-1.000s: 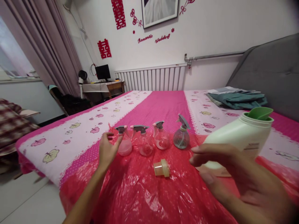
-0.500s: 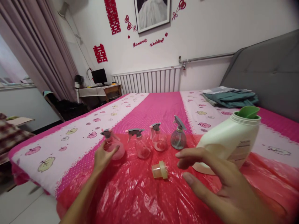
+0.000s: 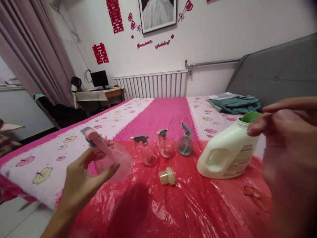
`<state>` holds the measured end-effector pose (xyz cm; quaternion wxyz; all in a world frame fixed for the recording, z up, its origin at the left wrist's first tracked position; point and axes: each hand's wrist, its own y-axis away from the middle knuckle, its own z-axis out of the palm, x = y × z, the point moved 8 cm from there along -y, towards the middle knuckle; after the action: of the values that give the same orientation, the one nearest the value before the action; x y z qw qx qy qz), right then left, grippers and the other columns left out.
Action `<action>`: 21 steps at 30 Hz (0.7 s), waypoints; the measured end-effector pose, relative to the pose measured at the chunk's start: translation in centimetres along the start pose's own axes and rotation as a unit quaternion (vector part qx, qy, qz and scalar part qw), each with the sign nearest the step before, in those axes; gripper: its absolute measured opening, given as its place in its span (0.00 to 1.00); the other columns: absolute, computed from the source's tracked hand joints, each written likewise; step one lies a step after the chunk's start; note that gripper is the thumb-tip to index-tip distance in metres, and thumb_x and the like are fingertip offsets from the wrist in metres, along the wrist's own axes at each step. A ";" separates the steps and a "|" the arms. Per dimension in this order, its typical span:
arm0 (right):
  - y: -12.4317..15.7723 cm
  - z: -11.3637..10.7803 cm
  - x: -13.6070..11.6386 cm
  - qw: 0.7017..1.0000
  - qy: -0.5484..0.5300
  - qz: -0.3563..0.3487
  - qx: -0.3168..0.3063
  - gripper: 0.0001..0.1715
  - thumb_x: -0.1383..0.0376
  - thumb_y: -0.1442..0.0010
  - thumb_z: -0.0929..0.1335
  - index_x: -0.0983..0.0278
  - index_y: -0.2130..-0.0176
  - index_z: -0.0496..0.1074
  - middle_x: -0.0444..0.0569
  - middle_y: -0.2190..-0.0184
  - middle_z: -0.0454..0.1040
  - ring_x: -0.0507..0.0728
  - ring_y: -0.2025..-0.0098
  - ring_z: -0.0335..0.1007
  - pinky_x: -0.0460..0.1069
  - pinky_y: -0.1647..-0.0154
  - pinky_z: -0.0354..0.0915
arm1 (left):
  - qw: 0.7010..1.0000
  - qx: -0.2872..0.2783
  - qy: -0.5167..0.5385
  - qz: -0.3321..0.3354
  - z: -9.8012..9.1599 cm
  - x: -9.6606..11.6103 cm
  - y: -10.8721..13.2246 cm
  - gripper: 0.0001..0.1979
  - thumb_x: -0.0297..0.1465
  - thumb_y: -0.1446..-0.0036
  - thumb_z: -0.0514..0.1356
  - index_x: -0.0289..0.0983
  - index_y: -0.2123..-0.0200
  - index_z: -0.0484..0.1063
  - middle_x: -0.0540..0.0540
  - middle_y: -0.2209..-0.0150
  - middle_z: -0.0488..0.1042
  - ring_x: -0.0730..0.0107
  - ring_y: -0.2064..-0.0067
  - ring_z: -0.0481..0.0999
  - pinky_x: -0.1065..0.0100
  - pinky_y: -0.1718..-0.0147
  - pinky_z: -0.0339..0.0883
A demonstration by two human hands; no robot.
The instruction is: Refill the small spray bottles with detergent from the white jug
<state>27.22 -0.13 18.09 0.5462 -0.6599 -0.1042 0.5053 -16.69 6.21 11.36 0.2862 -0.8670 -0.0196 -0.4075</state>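
Observation:
My left hand [image 3: 81, 181] grips a small pink spray bottle [image 3: 112, 158], lifted off the bed and tilted toward me. My right hand [image 3: 287, 148] is raised close to the camera at the right, fingers loosely together and holding nothing, just in front of a white detergent jug [image 3: 229, 152] with a green spout. Three more small spray bottles [image 3: 167, 147] stand in a row on the red plastic sheet [image 3: 178, 208]. A beige cap [image 3: 167, 176] lies on its side in front of them.
The red sheet covers the near end of a bed with a pink patterned cover [image 3: 160, 112]. Folded green and grey bedding [image 3: 234, 103] lies by the grey headboard [image 3: 277, 69]. A radiator [image 3: 151, 85], a desk with a monitor [image 3: 99, 79] and curtains are behind.
My left hand closed on the leftmost pink spray bottle and lifted it toward me. My right hand rose from beside the jug up toward the camera.

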 end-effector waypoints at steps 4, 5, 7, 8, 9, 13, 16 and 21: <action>-0.4 3.1 0.6 0.992 -0.075 0.047 -0.093 0.03 0.66 0.35 0.71 0.59 0.62 0.78 0.43 0.73 0.73 0.50 0.71 0.71 0.45 0.70 0.67 | 0.997 -0.074 -0.020 0.004 3.1 2.0 2.4 0.43 0.59 0.64 0.73 0.42 0.47 0.78 0.44 0.44 0.81 0.51 0.46 0.83 0.59 0.51 0.78; -0.2 4.3 0.9 0.984 -0.082 0.053 -0.149 0.03 0.64 0.35 0.71 0.60 0.63 0.78 0.42 0.74 0.74 0.49 0.72 0.72 0.44 0.70 0.68 | 0.996 -0.089 -0.024 0.008 3.9 2.5 2.8 0.42 0.58 0.63 0.73 0.42 0.47 0.78 0.44 0.45 0.82 0.51 0.47 0.83 0.60 0.54 0.77; -0.2 5.7 1.7 0.971 -0.105 0.064 -0.205 0.04 0.64 0.34 0.71 0.61 0.63 0.77 0.41 0.75 0.74 0.48 0.73 0.71 0.43 0.70 0.68 | 0.992 -0.124 -0.026 0.017 5.6 3.4 3.5 0.38 0.56 0.60 0.72 0.43 0.48 0.79 0.45 0.46 0.82 0.50 0.46 0.83 0.60 0.55 0.76; -0.5 5.8 2.1 0.970 -0.125 0.065 -0.198 0.03 0.65 0.34 0.71 0.61 0.63 0.77 0.40 0.76 0.73 0.48 0.73 0.71 0.43 0.69 0.68 | 0.990 -0.139 -0.022 0.021 6.2 3.8 3.7 0.36 0.55 0.59 0.71 0.43 0.48 0.79 0.46 0.46 0.82 0.50 0.45 0.82 0.59 0.54 0.76; -0.8 5.5 2.7 0.970 -0.145 0.076 -0.177 0.03 0.65 0.34 0.71 0.61 0.62 0.77 0.40 0.76 0.72 0.48 0.72 0.70 0.43 0.68 0.68 | 0.988 -0.150 -0.015 0.022 6.8 4.2 3.9 0.35 0.55 0.58 0.71 0.44 0.48 0.79 0.46 0.45 0.82 0.50 0.45 0.82 0.58 0.53 0.75; 1.0 4.2 4.4 0.959 -0.185 0.145 -0.159 0.06 0.61 0.33 0.72 0.60 0.60 0.76 0.40 0.73 0.72 0.48 0.70 0.71 0.42 0.64 0.70 | 0.985 -0.173 0.013 0.016 7.9 5.9 4.0 0.35 0.53 0.57 0.71 0.45 0.47 0.78 0.46 0.45 0.82 0.51 0.44 0.81 0.57 0.50 0.74; 6.6 4.6 4.0 0.921 -0.189 0.190 -0.282 0.33 0.55 0.44 0.79 0.53 0.42 0.70 0.46 0.50 0.78 0.56 0.48 0.79 0.52 0.45 0.76 | 0.977 -0.204 0.050 0.031 9.4 8.0 4.2 0.35 0.51 0.57 0.72 0.46 0.45 0.77 0.47 0.44 0.81 0.54 0.44 0.81 0.60 0.50 0.74; 16.4 5.8 5.3 0.859 -0.120 0.310 -0.389 0.76 0.59 0.59 0.85 0.46 0.25 0.47 0.51 0.25 0.57 0.67 0.24 0.57 0.67 0.26 0.60 | 0.944 -0.308 0.109 0.049 14.6 11.7 6.3 0.30 0.44 0.55 0.73 0.45 0.47 0.78 0.47 0.48 0.82 0.58 0.49 0.82 0.62 0.49 0.75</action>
<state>18.35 0.87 2.29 0.0433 -0.7511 -0.1471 0.6422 2.95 6.10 9.44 0.0255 -0.8632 0.1808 -0.4706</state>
